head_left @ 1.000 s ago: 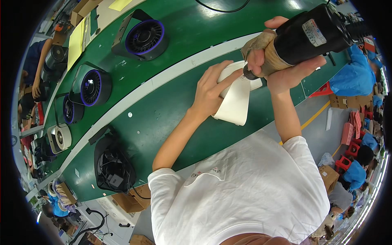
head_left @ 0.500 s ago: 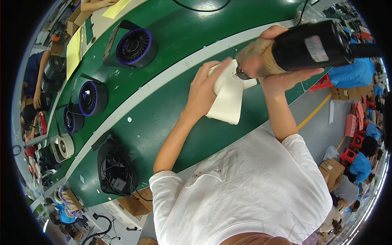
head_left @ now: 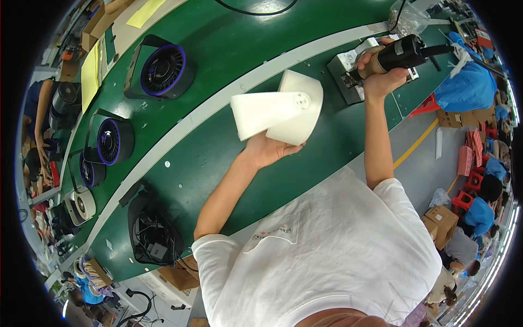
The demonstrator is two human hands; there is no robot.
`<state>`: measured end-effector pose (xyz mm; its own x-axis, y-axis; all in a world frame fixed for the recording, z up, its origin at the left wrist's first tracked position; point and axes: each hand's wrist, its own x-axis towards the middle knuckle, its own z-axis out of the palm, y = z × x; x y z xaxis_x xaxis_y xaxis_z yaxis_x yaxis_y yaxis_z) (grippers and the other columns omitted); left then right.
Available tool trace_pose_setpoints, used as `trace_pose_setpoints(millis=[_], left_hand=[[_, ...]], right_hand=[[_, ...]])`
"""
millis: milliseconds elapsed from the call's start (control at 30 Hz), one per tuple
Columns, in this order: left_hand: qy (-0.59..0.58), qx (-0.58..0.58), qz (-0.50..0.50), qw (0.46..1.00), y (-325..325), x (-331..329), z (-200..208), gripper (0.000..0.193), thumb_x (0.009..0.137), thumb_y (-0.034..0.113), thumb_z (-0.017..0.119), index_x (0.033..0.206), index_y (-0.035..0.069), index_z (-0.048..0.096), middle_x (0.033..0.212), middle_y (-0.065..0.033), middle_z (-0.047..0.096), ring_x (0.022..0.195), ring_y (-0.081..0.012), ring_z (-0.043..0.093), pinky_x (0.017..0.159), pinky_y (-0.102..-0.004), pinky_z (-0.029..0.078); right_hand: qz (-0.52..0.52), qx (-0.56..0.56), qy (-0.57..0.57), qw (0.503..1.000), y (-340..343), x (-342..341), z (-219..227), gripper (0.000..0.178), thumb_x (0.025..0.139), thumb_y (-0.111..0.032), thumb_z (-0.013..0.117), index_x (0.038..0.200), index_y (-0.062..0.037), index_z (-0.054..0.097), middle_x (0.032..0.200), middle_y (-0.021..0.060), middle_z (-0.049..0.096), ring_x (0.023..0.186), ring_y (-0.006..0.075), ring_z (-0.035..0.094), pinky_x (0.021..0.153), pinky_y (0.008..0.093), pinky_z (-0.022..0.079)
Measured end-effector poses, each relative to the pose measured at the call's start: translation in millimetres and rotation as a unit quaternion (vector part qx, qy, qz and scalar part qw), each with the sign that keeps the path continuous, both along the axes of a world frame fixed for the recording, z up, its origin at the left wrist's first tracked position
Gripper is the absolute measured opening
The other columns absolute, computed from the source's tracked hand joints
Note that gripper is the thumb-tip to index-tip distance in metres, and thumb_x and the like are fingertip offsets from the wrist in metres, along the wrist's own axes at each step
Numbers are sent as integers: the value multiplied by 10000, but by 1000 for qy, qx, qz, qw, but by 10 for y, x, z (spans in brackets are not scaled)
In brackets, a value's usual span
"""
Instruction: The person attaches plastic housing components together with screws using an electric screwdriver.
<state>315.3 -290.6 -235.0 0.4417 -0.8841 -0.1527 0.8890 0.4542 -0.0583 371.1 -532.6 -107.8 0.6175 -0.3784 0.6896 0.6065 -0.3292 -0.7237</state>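
A white fan [head_left: 305, 111] with a flat swivel bracket [head_left: 261, 111] rests in my left hand [head_left: 268, 151], whose fingers curl under its near side. A round pivot with a screw hole shows where bracket and body meet. In my right hand [head_left: 384, 76] is a black electric screwdriver [head_left: 403, 53], gripped around its tan-wrapped front part. The screwdriver points left, its tip over a silver metal box [head_left: 348, 84], which looks like a screw feeder; whether the tip touches it I cannot tell.
Several black fans with purple rings [head_left: 166, 71] stand along the far left of the green table, with a white fan [head_left: 80, 206] at their end. A black bag-like holder with cables [head_left: 155, 234] sits at the near left. A clear plastic bag [head_left: 406, 22] lies behind the metal box.
The screwdriver has moved right, off the white fan to the metal box. My left hand has turned the fan, so its bracket now points left. The metal box has come into sight.
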Motion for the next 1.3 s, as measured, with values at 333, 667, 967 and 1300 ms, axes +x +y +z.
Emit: trace_pose_setpoints(millis=[333, 667, 967, 1300], left_hand=[[-112, -13, -7, 994, 31, -50, -146, 686, 923, 556, 261, 1293, -5, 397, 1102, -257, 537, 952, -341, 580, 818, -438, 509], [-131, 17, -17, 991, -24, -22, -140, 687, 905, 601, 280, 1318, 61, 379, 1141, -190, 558, 942, -327, 602, 835, -434, 503], [-130, 22, -12, 991, -28, -3, -141, 679, 906, 591, 287, 1323, 61, 369, 1148, -191, 556, 939, -331, 600, 831, -435, 503], [-138, 10, -15, 990, -7, -48, -131, 670, 916, 555, 259, 1291, 19, 407, 1111, -225, 553, 964, -319, 572, 834, -416, 490]], right_hand=[[236, 176, -9, 956, 575, -237, 729, 999, 749, -829, 124, 1243, -3, 394, 561, 73, 454, 415, 160, 424, 407, 292, 395], [332, 135, 0, 933, 1001, -290, 724, 1056, 726, -846, 82, 1207, 45, 381, 531, 82, 456, 362, 163, 423, 355, 274, 371], [270, 80, 20, 959, 1115, -334, 685, 1050, 729, -841, 71, 1142, 63, 411, 515, 83, 486, 365, 156, 436, 366, 246, 371], [308, 0, 63, 949, 1156, -411, 677, 1047, 724, -852, 139, 1109, 76, 434, 516, 68, 510, 382, 133, 456, 377, 215, 356]])
